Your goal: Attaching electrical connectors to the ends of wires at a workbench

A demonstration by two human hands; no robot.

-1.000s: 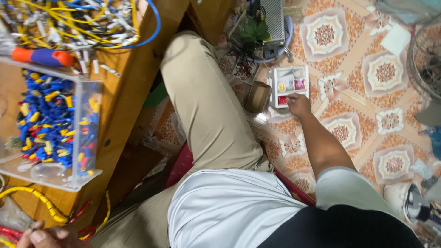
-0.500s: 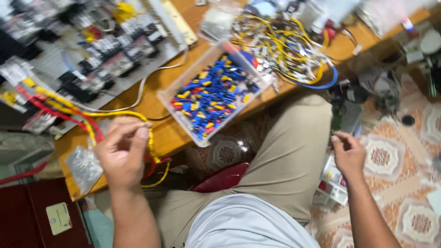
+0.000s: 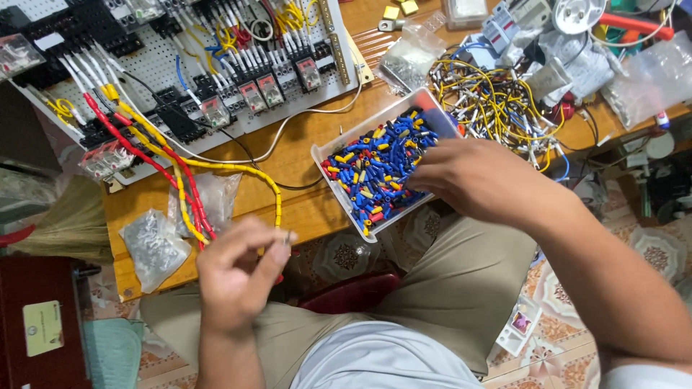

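My left hand [image 3: 238, 277] is raised over my lap at the wooden table's [image 3: 303, 194] front edge, its thumb and fingers pinched on the end of a yellow wire [image 3: 252, 180] that runs back to the white wiring board [image 3: 216, 65]. My right hand [image 3: 476, 180] reaches into the clear plastic tray [image 3: 339, 189] of blue, yellow and red wire terminals [image 3: 375, 173], fingertips down among them. Whether it holds one is hidden.
Red and yellow cables [image 3: 144, 151] leave the board. Two clear bags of small parts [image 3: 155, 245] lie at the table's left front. A tangle of yellow wires [image 3: 497, 101] lies right of the tray. A small white box [image 3: 520, 325] sits on the patterned floor.
The view swung from the floor back to the table. My right hand came up from the floor box into the terminal tray. My left hand stays at the yellow wire.
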